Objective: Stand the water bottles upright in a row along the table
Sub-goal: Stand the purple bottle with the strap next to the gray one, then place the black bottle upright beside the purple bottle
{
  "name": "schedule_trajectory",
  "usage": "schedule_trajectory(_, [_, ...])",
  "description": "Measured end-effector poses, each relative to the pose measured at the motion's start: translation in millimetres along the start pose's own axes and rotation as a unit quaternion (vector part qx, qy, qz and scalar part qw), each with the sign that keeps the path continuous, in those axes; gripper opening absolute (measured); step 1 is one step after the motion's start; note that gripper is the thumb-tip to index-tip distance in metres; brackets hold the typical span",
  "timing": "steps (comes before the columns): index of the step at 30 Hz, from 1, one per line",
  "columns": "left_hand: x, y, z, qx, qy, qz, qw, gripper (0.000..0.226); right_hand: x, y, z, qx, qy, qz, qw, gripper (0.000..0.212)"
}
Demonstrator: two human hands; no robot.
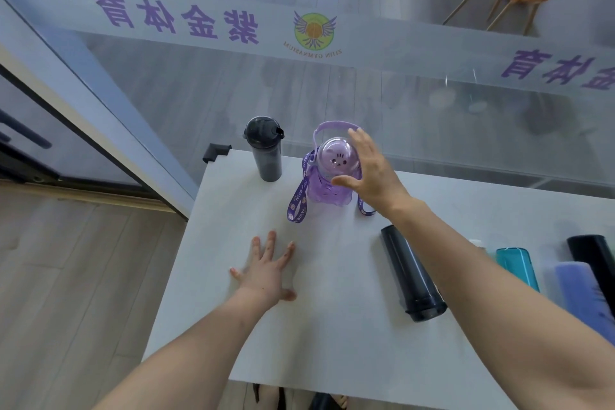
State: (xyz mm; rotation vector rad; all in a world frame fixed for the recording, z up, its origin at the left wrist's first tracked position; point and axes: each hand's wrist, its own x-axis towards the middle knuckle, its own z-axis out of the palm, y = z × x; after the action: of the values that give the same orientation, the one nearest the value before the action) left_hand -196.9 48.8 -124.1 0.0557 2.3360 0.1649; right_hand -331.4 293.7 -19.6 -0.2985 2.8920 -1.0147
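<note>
The purple bottle, translucent plastic with a clear domed lid, stands upright at nine o'clock of the right hand, whose fingers spread wide beside it; I cannot tell if they touch. The left hand lies splayed flat on the pale matte surface, with that bottle at its one o'clock. Two bottles stand, counting the dark grey bottle. Four cylinders lie at three o'clock: black bottle, teal bottle, lavender bottle, second black bottle.

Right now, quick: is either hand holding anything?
Left hand: open, flat on the table.
Right hand: open, fingers spread at the purple bottle, not curled round it.
</note>
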Motion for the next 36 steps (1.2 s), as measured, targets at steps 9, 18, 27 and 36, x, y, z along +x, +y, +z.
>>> schedule_trajectory(9, [-2, 16, 0, 0.032, 0.024, -0.005, 0.999, 0.097, -150, 53, 0, -0.075, 0.057, 0.113, 0.989, 0.046])
schedule_trajectory(18, [-10, 100, 22, 0.025, 0.014, 0.062, 0.998, 0.088, -208, 89, 15, -0.13, -0.087, 0.202, 0.967, 0.068])
schedule_trajectory(27, [-23, 142, 34, 0.039, 0.023, -0.021, 0.999, 0.096, -202, 96, -2, -0.093, -0.133, 0.2, 0.966, 0.088])
schedule_trajectory(36, [-21, 161, 32, -0.014, 0.009, -0.05, 0.999, 0.087, -146, 80, -87, -0.186, -0.13, 0.18, 0.957, 0.046])
